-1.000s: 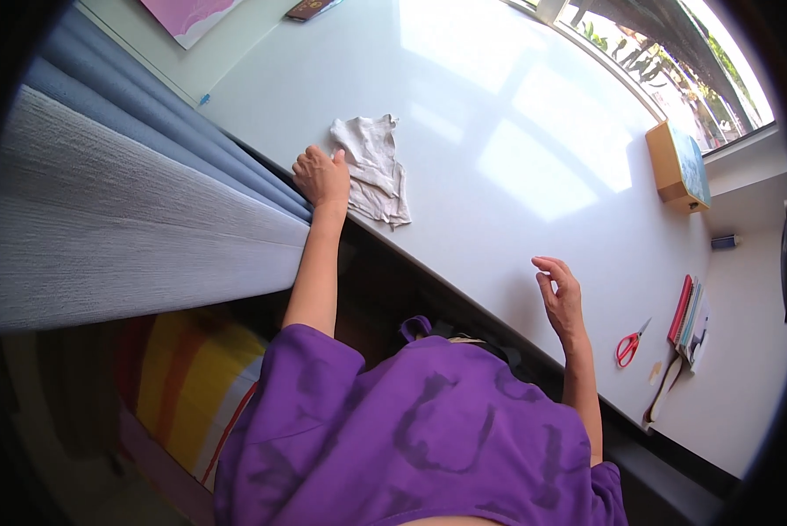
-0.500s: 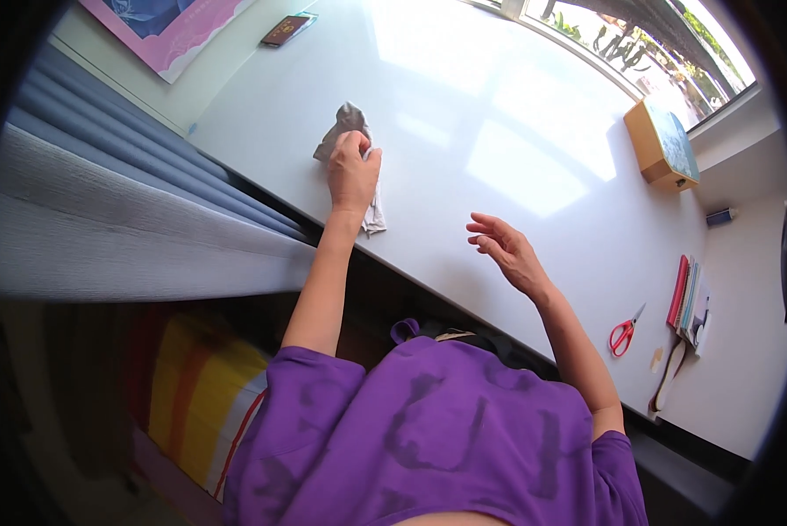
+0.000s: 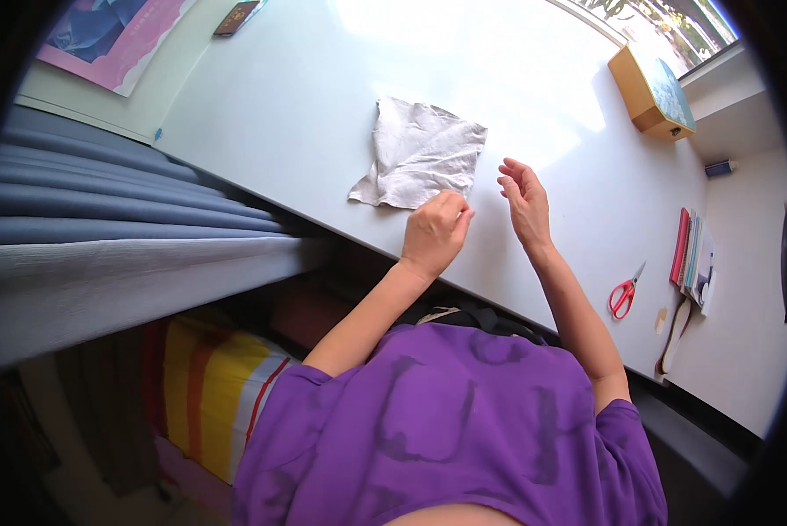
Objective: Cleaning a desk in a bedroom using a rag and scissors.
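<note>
On the counter, a cloth gripped by the left hand.
Its fingers curl tightly over the near right corner of the cloth, which spreads creased and unfolded beyond them, toward the counter's near edge. The right hand, fingers loosely bent and parted, is just right of the cloth. Farther right lie red scissors; a box stands near the window.
</note>
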A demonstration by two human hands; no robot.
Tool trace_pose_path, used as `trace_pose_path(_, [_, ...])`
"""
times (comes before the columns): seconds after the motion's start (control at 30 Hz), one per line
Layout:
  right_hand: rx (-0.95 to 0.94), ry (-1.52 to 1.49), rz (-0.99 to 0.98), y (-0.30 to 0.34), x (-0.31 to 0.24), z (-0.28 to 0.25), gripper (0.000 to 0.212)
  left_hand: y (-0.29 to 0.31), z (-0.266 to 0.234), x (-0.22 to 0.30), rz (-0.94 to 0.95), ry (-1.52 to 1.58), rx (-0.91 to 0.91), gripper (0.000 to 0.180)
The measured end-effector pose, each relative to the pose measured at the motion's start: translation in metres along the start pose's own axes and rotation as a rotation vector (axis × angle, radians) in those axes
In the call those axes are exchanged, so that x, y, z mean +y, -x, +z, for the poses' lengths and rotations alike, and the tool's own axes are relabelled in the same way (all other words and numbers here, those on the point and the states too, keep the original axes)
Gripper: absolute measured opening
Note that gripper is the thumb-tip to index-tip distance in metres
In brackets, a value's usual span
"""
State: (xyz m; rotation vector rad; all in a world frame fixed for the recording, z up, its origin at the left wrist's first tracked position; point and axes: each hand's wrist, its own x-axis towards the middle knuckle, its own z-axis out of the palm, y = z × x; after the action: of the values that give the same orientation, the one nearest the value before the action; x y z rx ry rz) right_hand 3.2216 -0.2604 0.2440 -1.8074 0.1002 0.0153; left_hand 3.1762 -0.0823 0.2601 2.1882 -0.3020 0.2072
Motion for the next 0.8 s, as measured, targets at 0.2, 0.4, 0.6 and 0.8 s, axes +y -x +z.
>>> trace_pose_path(0.2, [-0.026,0.307,-0.225,-0.016,-0.027,0.056,0.049,0.036,-0.062,-0.061,-0.068,-0.236,0.4,0.008])
trace_pose_path(0.4, [-0.129,0.92,-0.329,-0.034,-0.032,0.131,0.082,0.038,-0.093,-0.113,-0.21,-0.417,0.555,0.009])
trace_pose_path(0.6, [-0.158,1.024,-0.436,-0.027,0.001,0.114,0.08,0.028,-0.125,-0.172,-0.261,-0.643,0.554,0.021])
trace_pose_path(0.8, [0.107,1.152,-0.077,-0.05,0.029,-0.02,0.089,0.002,-0.15,-0.228,-0.29,-0.769,0.568,0.034])
